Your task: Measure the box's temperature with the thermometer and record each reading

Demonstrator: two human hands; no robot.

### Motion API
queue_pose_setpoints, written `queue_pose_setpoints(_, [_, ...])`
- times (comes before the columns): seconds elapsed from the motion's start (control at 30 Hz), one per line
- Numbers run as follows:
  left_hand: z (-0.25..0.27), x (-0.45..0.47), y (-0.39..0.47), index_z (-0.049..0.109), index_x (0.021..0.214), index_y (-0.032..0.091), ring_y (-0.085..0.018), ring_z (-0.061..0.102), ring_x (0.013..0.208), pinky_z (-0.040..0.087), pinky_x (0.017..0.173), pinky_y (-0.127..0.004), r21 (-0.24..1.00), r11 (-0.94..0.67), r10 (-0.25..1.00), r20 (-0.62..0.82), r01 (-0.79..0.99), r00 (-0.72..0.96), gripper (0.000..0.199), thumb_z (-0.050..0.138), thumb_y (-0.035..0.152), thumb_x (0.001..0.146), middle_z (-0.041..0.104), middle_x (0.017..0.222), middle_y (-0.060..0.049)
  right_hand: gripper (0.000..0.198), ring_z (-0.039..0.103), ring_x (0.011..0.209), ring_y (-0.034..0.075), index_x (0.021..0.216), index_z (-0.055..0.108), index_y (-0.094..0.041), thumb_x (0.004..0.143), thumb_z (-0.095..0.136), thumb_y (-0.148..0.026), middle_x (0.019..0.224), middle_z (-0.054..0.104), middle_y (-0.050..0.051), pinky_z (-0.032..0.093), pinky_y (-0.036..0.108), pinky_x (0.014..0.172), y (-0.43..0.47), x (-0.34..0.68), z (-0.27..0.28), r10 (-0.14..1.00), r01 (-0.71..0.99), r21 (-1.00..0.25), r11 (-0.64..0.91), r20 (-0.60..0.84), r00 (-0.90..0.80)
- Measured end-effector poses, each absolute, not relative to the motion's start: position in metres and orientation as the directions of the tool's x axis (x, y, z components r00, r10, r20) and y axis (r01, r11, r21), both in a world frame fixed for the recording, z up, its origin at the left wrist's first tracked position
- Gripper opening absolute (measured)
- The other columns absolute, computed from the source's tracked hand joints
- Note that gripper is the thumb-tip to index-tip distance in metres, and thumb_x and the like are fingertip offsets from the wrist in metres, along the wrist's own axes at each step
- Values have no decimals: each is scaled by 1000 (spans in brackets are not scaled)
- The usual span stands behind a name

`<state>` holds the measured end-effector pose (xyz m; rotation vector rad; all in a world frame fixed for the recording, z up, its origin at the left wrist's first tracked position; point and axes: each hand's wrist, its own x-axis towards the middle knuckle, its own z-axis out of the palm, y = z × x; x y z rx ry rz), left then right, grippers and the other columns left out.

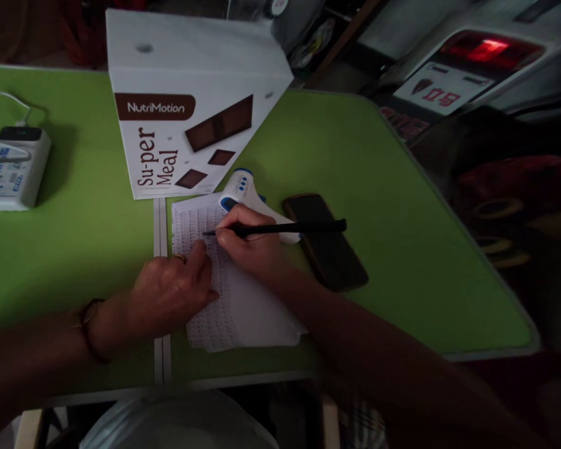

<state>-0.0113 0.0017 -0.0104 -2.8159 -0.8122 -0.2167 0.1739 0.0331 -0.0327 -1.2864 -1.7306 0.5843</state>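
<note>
A sheet of paper [257, 315] lies on the green table, its left part covered with rows of small handwriting. My right hand [257, 249] is closed round a black pen [299, 227]. The pen's tip points left and meets the written area near the top of the sheet; its long end sticks out to the right. My left hand [168, 290] rests on the left side of the paper, holding nothing, fingers loosely bent and thumb apart. Just beyond my right hand lies a white-and-blue handheld device [243, 187] that looks like a forehead thermometer, its handle partly hidden behind my hand and the pen.
A large white box [159, 78] stands behind the paper on the green table [383, 206]. A dark phone [331, 255] lies to the right. At far left, a small device with white cables sits on a white box [19, 181]. A white vehicle [472, 68] shows beyond.
</note>
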Motion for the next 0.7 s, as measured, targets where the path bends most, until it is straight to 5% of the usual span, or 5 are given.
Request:
queue_pose_setpoints(0.2, [-12,-12,5,64,99,10,-16,62,54,46,41,-32,-122,-836,506,204,535,838,28,59,37,93,67,116,-16,8,51,54,12,73,55,-22,80,54,-18,61,57,-4,43,26,52,30,177,-33,865,536,-720,441,499,-42])
queue_pose_setpoints(0.3, [-8,-17,17,58,94,14,-17,63,64,50,49,-31,25,-862,486,327,506,811,19,49,31,98,67,100,-9,8,62,71,15,89,62,-22,88,54,-19,78,66,1,51,29,65,29,183,-30,786,579,-562,590,564,-253])
queue_pose_setpoints(0.5, [2,-37,51,41,106,18,-18,52,105,52,89,-42,292,-715,521,828,635,206,25,51,38,97,45,106,-6,28,61,97,22,110,66,-18,99,40,-14,104,68,10,50,35,78,28,194,-25,653,692,-80,717,423,-628])
queue_pose_setpoints(0.63, [-5,-45,72,22,134,14,-22,47,121,50,87,-39,376,-416,741,668,828,69,49,40,48,103,41,134,-11,34,59,95,22,111,67,-16,94,40,-3,100,68,9,48,34,76,28,194,-23,597,681,65,729,425,-680])
queue_pose_setpoints(0.7, [-13,-48,87,10,141,17,-27,39,134,48,95,-44,432,-463,800,580,774,155,54,40,44,105,34,147,-15,36,58,93,21,113,66,-17,91,41,-3,100,67,9,47,33,77,28,196,-20,613,719,88,690,456,-645])
